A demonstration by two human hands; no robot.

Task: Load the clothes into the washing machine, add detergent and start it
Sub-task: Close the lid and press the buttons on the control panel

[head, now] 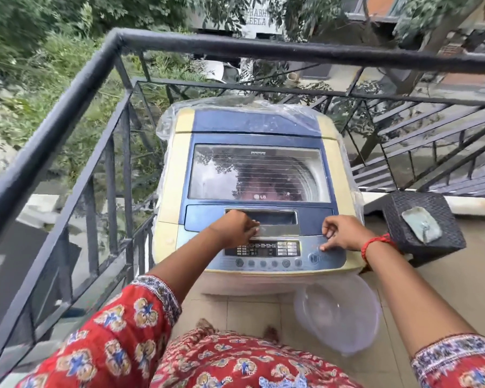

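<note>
Lid shut on washing machine (pixel 259 175). Left hand (pixel 235 229) curled at lid handle; right hand (pixel 345 233) fingertip on control panel (pixel 263 249) (3 o'clock end), holding nothing. Press firmly, once.

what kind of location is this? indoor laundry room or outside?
Outside, most likely an upper-floor balcony or terrace of a home. A black metal railing encloses the tiled floor, trees and an outdoor staircase lie beyond it, and the washing machine wears a plastic cover.
</note>
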